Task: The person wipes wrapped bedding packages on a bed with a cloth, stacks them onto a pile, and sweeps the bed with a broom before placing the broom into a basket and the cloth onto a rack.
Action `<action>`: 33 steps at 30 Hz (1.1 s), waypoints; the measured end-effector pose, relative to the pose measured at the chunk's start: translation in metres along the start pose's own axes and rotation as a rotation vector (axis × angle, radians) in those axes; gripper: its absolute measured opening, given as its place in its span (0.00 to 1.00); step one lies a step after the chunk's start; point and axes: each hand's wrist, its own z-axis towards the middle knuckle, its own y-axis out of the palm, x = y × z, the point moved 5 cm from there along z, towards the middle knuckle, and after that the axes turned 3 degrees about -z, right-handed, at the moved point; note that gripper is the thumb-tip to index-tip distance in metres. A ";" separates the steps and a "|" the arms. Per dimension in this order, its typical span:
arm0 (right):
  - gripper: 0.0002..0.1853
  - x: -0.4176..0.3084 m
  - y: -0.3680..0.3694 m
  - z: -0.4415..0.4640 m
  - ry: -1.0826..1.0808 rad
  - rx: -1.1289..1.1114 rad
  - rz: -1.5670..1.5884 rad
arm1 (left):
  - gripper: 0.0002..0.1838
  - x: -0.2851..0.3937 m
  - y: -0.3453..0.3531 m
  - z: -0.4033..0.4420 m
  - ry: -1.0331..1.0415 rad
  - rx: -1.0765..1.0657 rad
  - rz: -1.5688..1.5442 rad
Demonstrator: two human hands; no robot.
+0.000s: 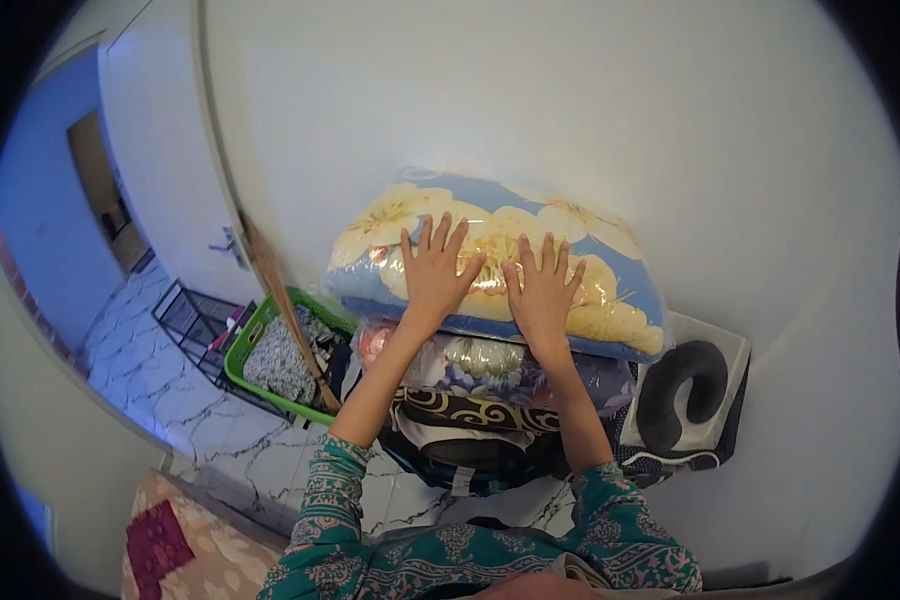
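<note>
Both palms lie flat on a blue bedding bundle [610, 235] with big yellow flowers, wrapped in clear shiny plastic. My left hand [436, 278] rests on its left half with the fingers spread. On the right half, my right hand [543, 297] is spread in the same way. Under this bundle sits a second plastic-wrapped one [480, 362], with purple and pink flowers. Below that shows a dark brown cloth [480, 410] with gold swirls, on top of a black bag [450, 450].
Left of the stack stand a green basket [235, 365] of patterned cloth, a broom [290, 310] and a black wire rack [185, 320]. A dark neck pillow [670, 405] lies on a box at right. The wall [530, 90] rises behind; a door [155, 120] is at left.
</note>
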 end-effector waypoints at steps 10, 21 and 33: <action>0.24 -0.117 -0.039 -0.004 -0.494 -0.048 0.799 | 0.32 -0.022 -0.045 -0.077 -0.367 0.111 -0.082; 0.21 -0.292 -0.058 -0.272 -1.418 -0.902 1.633 | 0.38 0.059 -0.198 -0.489 -1.738 0.050 0.670; 0.23 -0.285 -0.178 -0.510 -2.187 -1.296 1.537 | 0.58 0.357 -0.224 -0.635 -2.568 0.938 0.886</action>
